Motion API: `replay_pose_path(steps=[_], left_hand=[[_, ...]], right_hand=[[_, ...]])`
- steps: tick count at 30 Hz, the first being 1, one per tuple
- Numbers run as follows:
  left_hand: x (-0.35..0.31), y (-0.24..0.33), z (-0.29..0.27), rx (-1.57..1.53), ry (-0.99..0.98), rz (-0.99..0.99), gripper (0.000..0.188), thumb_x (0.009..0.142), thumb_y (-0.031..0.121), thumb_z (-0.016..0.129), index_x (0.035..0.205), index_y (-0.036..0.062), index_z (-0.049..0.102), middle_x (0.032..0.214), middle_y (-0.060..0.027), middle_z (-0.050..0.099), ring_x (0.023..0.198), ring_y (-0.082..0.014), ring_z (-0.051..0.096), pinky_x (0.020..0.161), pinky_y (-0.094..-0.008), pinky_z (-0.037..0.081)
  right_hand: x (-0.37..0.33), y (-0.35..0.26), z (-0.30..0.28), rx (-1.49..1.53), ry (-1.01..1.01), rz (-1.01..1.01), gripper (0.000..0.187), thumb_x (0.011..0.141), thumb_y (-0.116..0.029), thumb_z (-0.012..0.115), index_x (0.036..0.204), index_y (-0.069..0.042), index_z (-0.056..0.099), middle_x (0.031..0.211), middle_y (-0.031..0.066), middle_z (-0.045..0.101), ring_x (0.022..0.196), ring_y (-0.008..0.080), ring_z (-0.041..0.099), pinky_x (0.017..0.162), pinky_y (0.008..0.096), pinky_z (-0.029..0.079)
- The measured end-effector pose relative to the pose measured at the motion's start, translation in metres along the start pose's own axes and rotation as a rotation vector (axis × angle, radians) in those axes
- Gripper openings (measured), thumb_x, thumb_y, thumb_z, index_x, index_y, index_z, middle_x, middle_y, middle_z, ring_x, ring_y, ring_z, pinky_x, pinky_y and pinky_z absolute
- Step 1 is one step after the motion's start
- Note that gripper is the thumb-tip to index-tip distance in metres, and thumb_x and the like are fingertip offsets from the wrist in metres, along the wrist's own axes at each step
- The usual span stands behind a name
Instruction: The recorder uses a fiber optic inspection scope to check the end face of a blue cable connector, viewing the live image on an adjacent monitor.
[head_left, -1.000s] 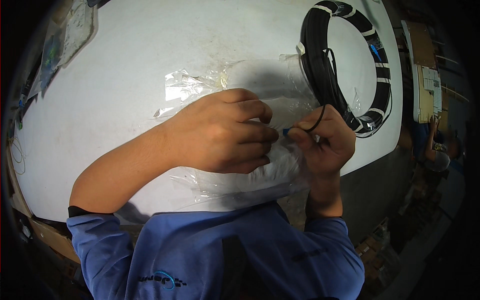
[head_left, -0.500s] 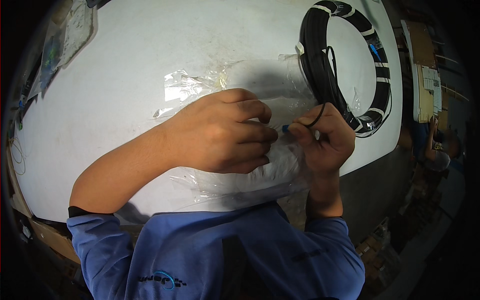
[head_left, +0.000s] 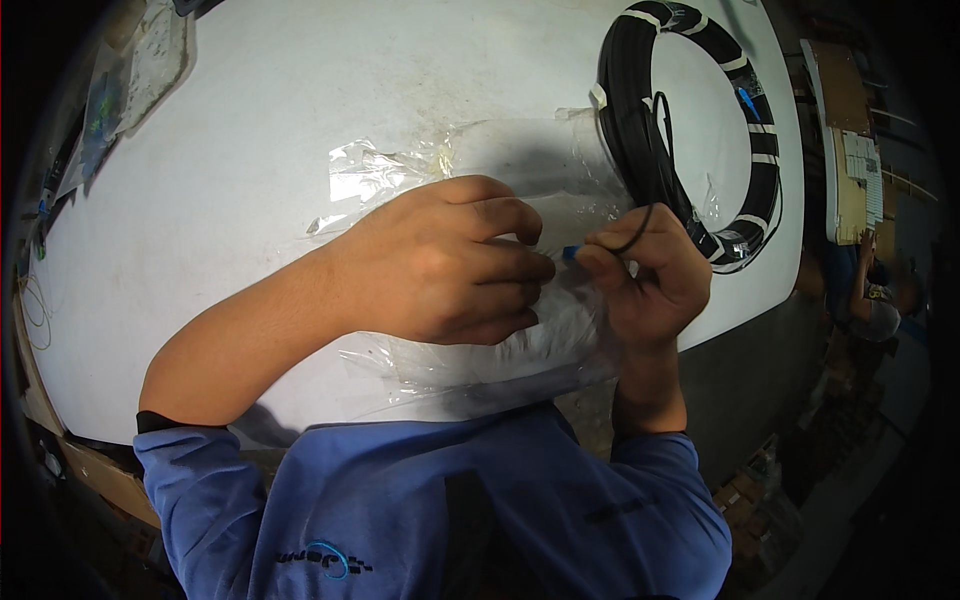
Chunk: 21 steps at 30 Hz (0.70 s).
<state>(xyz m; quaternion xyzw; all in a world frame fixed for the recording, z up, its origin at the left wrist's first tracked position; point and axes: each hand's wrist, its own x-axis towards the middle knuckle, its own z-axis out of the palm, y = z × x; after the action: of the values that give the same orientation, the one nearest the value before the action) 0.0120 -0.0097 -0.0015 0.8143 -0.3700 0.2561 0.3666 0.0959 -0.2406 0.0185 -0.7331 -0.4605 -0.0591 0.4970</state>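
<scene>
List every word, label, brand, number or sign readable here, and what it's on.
Blue shirt, left chest: logo with dark lettering and light-blue ring; wording withheld.
Same shirt, right chest: dark marking, too dim to read.
Black cable coil: no readable text.
Distant person: yellowish mark, too small to read.

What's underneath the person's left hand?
Clear plastic shows on both sides of the left hand, lying on the white table; whatever is directly beneath the palm is hidden.

left: plastic bag [head_left: 104,105] | right: second table [head_left: 831,185], co-worker [head_left: 863,290] | lower right: brown boxes [head_left: 740,497]
</scene>
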Motion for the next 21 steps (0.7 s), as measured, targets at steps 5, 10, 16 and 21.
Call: replay_pose_path(steps=[5,10,16,21], left_hand=[[-0.0002,0.0037,0.0026,-0.002,0.01,-0.035,0.019,0.075,0.019,0.089,0.089,0.0099,0.079,0.102,-0.0019,0.078,0.1,-0.0261,0.072,0.086,-0.0386,0.059],[-0.0002,0.0031,0.0023,0.002,0.011,-0.031,0.02,0.074,0.019,0.089,0.089,0.0098,0.079,0.102,-0.002,0.078,0.1,-0.0264,0.072,0.085,-0.0383,0.059],[0.0001,0.0025,0.0006,0.001,0.018,-0.024,0.019,0.074,0.018,0.089,0.088,0.0096,0.079,0.102,-0.0023,0.078,0.099,-0.0263,0.071,0.085,-0.0384,0.059],[0.0006,0.0021,0.0036,0.004,0.033,-0.019,0.019,0.074,0.018,0.089,0.087,0.0091,0.079,0.102,-0.0025,0.078,0.099,-0.0264,0.071,0.085,-0.0387,0.059]], right_hand=[[-0.0038,-0.0008,-0.0043,-0.023,-0.065,0.019,0.024,0.084,-0.009,0.09,0.089,-0.001,0.069,0.079,0.0093,0.071,0.072,0.0167,0.067,0.063,0.0281,0.051],[-0.0022,-0.0006,0.0023,-0.006,0.028,0.05,0.026,0.079,-0.014,0.094,0.08,-0.006,0.069,0.073,0.003,0.067,0.064,0.0152,0.061,0.055,0.0283,0.048],[-0.0015,-0.0013,-0.0009,-0.022,-0.015,0.019,0.024,0.083,-0.011,0.091,0.085,-0.004,0.069,0.077,0.0062,0.069,0.068,0.0154,0.064,0.058,0.0278,0.049],[-0.0026,-0.0004,-0.0026,-0.003,-0.075,0.049,0.022,0.087,-0.008,0.088,0.09,-0.002,0.068,0.08,0.0093,0.07,0.071,0.0162,0.067,0.06,0.0271,0.051]])
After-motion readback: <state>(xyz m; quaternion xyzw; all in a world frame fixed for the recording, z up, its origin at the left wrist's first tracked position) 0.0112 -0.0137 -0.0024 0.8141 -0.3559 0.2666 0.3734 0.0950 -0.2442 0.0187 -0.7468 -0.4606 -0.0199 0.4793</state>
